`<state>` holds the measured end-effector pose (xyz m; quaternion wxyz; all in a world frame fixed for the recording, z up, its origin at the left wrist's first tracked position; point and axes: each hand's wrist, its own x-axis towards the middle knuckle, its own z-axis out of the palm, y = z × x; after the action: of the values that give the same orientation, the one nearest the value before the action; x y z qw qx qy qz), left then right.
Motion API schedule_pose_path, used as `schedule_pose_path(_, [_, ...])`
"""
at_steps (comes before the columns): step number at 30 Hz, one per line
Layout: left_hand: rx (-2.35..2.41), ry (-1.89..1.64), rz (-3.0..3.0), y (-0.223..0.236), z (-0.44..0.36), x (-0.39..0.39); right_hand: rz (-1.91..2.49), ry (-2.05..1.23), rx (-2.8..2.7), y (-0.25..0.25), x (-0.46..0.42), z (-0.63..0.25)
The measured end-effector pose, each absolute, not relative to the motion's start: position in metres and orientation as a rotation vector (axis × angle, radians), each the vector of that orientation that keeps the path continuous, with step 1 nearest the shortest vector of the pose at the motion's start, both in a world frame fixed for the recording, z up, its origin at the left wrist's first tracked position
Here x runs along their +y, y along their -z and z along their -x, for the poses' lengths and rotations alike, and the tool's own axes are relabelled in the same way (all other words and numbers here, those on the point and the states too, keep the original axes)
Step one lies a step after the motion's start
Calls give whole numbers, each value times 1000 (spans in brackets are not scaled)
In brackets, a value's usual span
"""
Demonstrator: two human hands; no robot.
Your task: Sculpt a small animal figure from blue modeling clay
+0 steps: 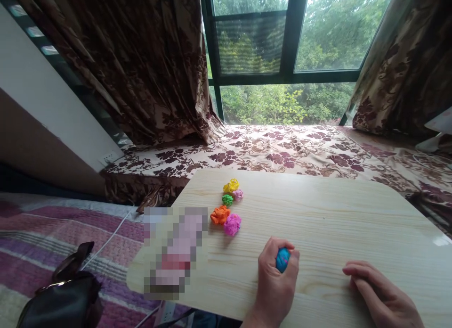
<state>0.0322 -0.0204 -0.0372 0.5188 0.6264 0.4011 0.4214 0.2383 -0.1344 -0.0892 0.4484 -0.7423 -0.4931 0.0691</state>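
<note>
My left hand (274, 283) rests on the light wooden table (335, 215), fingers wrapped round a small blue crumpled ball (282, 259). My right hand (379, 292) lies on the table at the lower right, fingers loosely curled and together, with nothing visible in it. Farther up the table sits a cluster of small crumpled balls: yellow (230, 185), pale pink (238, 194), green (227, 200), orange (220, 215) and magenta (232, 224). The magenta one is nearest my left hand.
A blurred-out object (174, 250) lies on the table's left part. A dark bag (65, 295) sits on a striped blanket at lower left, with a white cable (109, 238) beside it. Behind the table are a floral-covered ledge (282, 151), curtains and a window.
</note>
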Motion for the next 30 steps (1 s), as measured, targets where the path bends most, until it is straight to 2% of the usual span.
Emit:
schedule_pose_path(9, [965, -917, -1502, 40, -25, -19, 1882, -144, -1263, 95, -133, -240])
schedule_pose_path(23, [941, -1085, -1530, 38, -28, -15, 1897, -171, -1287, 93, -132, -240])
schedule_pose_path(30, [940, -934, -1516, 41, -28, -17, 1908, -145, -1299, 93, -133, -241])
